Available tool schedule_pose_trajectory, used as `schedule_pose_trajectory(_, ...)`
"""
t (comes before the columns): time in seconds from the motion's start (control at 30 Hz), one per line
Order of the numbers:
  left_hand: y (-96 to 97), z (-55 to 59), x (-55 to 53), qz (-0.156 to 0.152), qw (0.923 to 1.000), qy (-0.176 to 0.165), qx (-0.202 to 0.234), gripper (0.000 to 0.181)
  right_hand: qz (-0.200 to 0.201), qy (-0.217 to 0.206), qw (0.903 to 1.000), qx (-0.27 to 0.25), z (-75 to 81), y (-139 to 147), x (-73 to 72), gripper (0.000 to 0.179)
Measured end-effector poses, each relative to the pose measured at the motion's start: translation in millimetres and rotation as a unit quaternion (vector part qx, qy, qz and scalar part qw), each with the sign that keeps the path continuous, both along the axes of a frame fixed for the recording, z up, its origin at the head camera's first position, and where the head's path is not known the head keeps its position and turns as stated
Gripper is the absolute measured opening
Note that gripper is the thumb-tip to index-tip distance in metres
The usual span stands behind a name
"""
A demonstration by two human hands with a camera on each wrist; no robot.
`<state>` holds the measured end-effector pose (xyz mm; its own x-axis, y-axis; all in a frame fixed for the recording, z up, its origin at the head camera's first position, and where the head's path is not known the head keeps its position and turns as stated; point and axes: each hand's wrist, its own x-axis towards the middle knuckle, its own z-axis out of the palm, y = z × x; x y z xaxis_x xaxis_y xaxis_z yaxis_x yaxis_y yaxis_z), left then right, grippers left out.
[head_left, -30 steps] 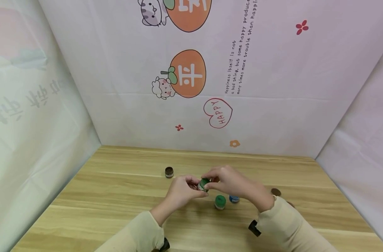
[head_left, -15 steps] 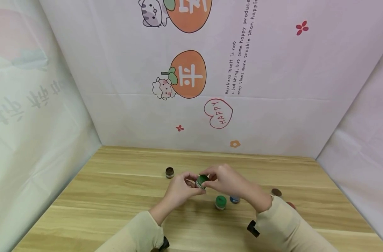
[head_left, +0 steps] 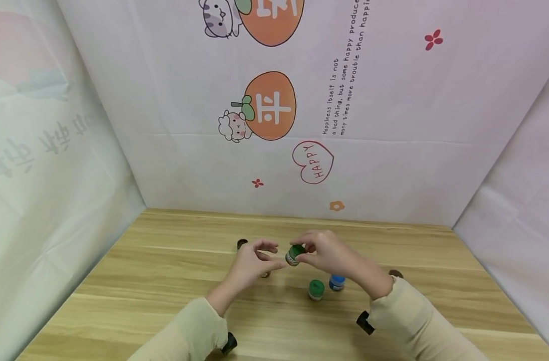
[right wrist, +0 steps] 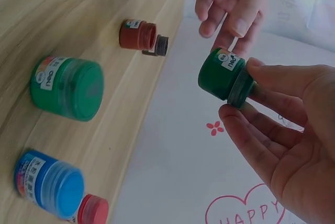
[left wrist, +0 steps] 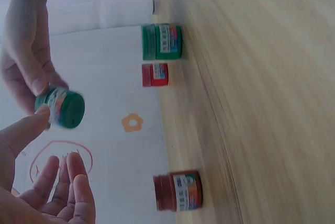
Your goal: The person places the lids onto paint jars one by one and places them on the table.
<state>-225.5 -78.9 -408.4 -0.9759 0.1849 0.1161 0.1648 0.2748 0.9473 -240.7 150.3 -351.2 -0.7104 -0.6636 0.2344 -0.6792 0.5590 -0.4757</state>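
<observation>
My right hand (head_left: 330,254) pinches a small dark green paint jar (head_left: 293,256) by its lid end, between thumb and fingers. The jar hangs tilted above the table, its labelled side toward the left hand in the right wrist view (right wrist: 226,71). Just to the left, my left hand (head_left: 251,260) is spread, thumb and fingers apart with nothing between them. Its thumb tip overlaps the jar in the left wrist view. Below the hands stand a brighter green jar (head_left: 316,291) and a blue jar (head_left: 337,283). Partly behind the left hand are a brown jar (right wrist: 137,34) and a darker jar (head_left: 242,243).
A red jar (right wrist: 93,211) stands beside the blue one in the right wrist view. By the right sleeve shows a brown round top (head_left: 395,274). The wooden table (head_left: 166,281) meets a printed white backdrop (head_left: 202,170) behind and at both sides.
Both hands gripped the dark green jar before. The left hand has let go and drawn back left, uncovering a brown jar below; the right hand keeps the jar, shifted slightly right and up.
</observation>
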Motion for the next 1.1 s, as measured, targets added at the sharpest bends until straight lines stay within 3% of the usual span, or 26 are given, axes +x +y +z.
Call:
schedule_pose_trajectory(0.4,-31.3,2.9,-18.4,0.082,0.9962,0.003,0.028,0.031,-0.023,-0.005,0.9994,0.025,-15.3,13.7,-10.4,0.028)
schedule_pose_trajectory(0.67,-54.6,-6.7,-32.1,0.141,0.9899,-0.007,0.012,0.035,-0.041,-0.004,0.9967,0.070,-30.2,19.2,-17.2,0.029)
schedule_pose_trajectory(1.1,-66.4,-16.4,-50.7,0.152,0.9857,-0.058,-0.044,0.056,-0.057,-0.018,0.9919,0.112,-46.0,24.4,-20.2,0.031)
